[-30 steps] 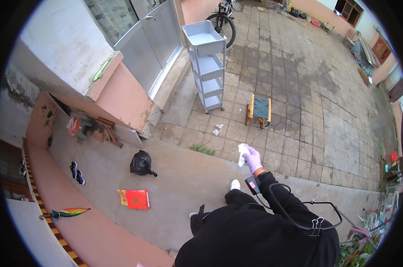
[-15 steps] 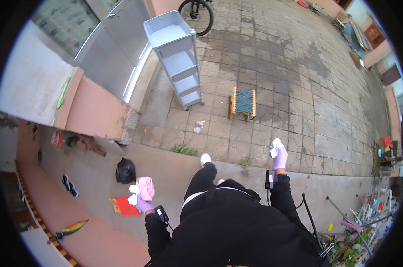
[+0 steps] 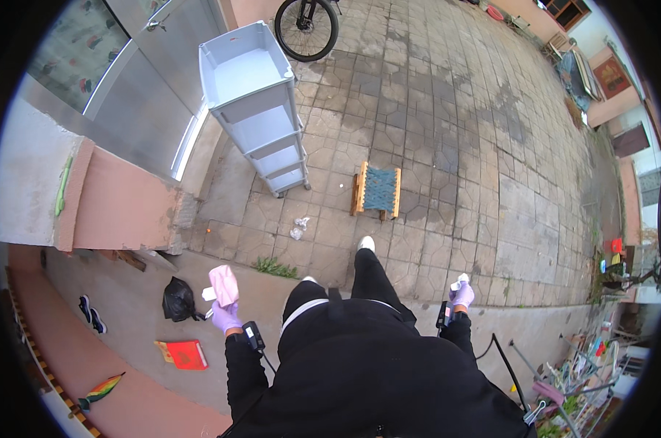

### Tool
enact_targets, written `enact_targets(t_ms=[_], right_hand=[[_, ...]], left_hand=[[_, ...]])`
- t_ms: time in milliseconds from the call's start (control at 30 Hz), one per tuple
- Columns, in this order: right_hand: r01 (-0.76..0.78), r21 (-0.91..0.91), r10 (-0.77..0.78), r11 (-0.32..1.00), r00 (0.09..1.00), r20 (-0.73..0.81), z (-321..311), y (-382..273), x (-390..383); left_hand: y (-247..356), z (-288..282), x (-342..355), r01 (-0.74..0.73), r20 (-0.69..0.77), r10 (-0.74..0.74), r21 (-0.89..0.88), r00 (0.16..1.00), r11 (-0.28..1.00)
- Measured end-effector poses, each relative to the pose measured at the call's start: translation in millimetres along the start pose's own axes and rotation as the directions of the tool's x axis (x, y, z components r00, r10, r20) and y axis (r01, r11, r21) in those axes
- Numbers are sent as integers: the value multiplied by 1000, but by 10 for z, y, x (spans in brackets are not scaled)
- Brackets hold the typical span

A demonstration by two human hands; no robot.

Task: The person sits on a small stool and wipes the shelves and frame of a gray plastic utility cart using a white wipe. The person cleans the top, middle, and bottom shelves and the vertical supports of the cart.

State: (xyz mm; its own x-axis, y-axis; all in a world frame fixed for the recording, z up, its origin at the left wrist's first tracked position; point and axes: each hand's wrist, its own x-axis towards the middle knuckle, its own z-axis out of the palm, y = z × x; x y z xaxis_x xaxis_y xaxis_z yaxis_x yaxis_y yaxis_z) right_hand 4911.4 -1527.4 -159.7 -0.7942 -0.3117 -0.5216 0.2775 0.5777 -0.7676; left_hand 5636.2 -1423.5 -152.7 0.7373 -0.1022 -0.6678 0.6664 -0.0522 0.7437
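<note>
My left hand [image 3: 227, 317], in a lilac glove, is closed on a soft-looking pink bundle [image 3: 224, 283], perhaps a folded cloth. Small white pieces [image 3: 209, 294] stick out beside it; what they are I cannot make out. On the right, my gloved right hand [image 3: 463, 295] grips a crumpled white piece [image 3: 459, 282] that looks like tissue or cloth. Both hands are held out at my sides, above the ground. A grey tiered trolley [image 3: 254, 109] with deep trays stands ahead to the left, its top tray showing nothing inside.
A folding stool [image 3: 380, 189] with green webbing stands ahead on the paving. Clear plastic scraps [image 3: 300, 228] lie nearer. Left are a black bag [image 3: 178, 299], a red packet [image 3: 187, 355] and shoes [image 3: 91, 314]. A bicycle wheel [image 3: 306, 29] is behind the trolley; clutter [image 3: 586, 379] fills the right.
I have stepped forward, one foot now on the paving. The trolley and stool appear closer. My left hand has risen with the pink bundle; my right hand appears lower in view.
</note>
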Motion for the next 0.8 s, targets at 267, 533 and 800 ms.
enact_targets(t_ms=[267, 533, 800], right_hand=[[20, -264, 33, 964, 980, 195, 1446, -101, 2131], [60, -458, 63, 887, 967, 248, 2461, -1012, 1800], [297, -919, 49, 259, 946, 319, 3486, -791, 1677]], left_hand=[[-1012, 286, -51, -147, -402, 100, -87, 910, 985], [-1172, 618, -339, 104, -411, -179, -198, 894, 975], [-828, 1441, 177, 110, -305, -126, -71, 944, 991]])
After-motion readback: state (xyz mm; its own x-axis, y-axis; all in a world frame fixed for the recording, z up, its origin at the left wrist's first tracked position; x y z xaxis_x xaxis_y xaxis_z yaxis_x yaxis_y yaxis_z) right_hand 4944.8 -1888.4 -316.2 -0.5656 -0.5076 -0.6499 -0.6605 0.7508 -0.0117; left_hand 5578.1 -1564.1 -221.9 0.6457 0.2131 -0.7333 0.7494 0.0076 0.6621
